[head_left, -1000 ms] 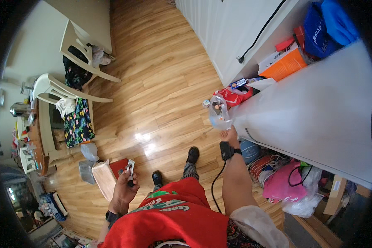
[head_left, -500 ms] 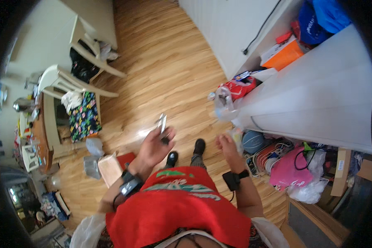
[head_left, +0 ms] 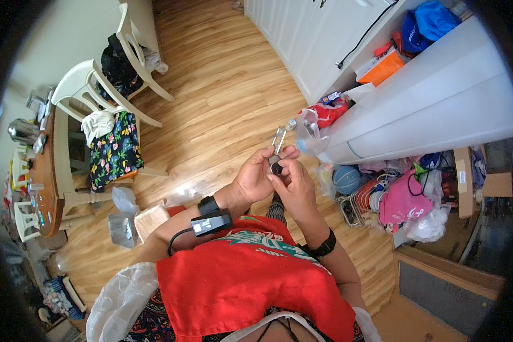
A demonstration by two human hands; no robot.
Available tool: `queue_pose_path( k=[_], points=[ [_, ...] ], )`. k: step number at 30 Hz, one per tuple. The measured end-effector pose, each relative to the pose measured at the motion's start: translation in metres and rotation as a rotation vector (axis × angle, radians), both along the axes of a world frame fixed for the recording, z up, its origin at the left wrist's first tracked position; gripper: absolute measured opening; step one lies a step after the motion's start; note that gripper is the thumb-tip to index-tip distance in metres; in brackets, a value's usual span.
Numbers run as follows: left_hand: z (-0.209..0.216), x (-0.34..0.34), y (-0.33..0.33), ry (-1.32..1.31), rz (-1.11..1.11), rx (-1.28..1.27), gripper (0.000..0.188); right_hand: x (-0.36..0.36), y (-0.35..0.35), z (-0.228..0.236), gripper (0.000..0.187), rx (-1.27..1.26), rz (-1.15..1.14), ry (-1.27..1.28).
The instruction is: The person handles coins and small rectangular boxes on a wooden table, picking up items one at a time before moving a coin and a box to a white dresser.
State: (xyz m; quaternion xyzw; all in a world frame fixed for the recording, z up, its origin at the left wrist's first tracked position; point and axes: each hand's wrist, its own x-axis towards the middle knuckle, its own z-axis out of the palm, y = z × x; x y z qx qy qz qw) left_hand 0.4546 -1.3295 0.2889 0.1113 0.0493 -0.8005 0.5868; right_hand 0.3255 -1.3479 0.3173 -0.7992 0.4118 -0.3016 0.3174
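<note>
In front of my red apron [head_left: 256, 285], both hands meet over a small silver metal piece [head_left: 278, 138]. It has a narrow U-shaped frame at the far end and a dark round part [head_left: 276, 169] at the near end. My left hand [head_left: 253, 178] holds it from the left between thumb and fingers. From the right, the thumb and fingers of my right hand [head_left: 294, 185] pinch around the dark round part. Its exact kind is too small to make out. A strap with a black box [head_left: 211, 223] sits on my left wrist, and a dark band [head_left: 323, 245] is round my right.
White chairs [head_left: 77, 85] and a wooden table [head_left: 52, 182] stand on the left. A clear bin [head_left: 121, 230] is on the floor nearby. To the right are a pale covered panel [head_left: 422, 108], a blue ball [head_left: 346, 180], a pink bag [head_left: 402, 199] and cartons [head_left: 464, 182].
My right hand has come in from the right to meet my left hand at the metal piece. The left hand has moved right and farther out with it.
</note>
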Motion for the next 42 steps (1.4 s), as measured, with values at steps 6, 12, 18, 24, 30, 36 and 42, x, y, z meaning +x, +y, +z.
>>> queue_pose_path(
  k=[6, 12, 18, 24, 30, 36, 42],
  points=[
    [0.008, 0.008, 0.032, -0.013, -0.020, -0.023, 0.040, 0.001, 0.036, 0.001, 0.021, 0.036, -0.036, -0.160],
    [0.016, 0.003, 0.042, 0.028, -0.089, -0.070, 0.039, -0.013, 0.047, 0.005, 0.015, 0.434, -0.089, -0.355],
    [0.016, -0.016, 0.040, -0.011, -0.086, -0.052, 0.039, -0.031, 0.050, 0.005, 0.012, 0.384, -0.200, -0.440],
    [0.003, -0.027, 0.031, 0.106, -0.178, 0.004, 0.043, -0.024, 0.053, 0.020, 0.014, -0.362, -0.090, -0.047],
    [0.011, -0.025, 0.030, 0.040, -0.135, 0.025, 0.044, -0.036, 0.048, 0.018, 0.012, -0.358, -0.052, 0.044],
    [0.011, -0.014, 0.033, 0.013, -0.130, -0.004, 0.037, -0.027, 0.040, 0.023, 0.020, -0.434, -0.167, 0.076],
    [0.007, -0.002, 0.039, -0.075, -0.176, 0.021, 0.028, -0.014, 0.036, 0.027, 0.025, -0.318, -0.208, 0.005]
  ],
)
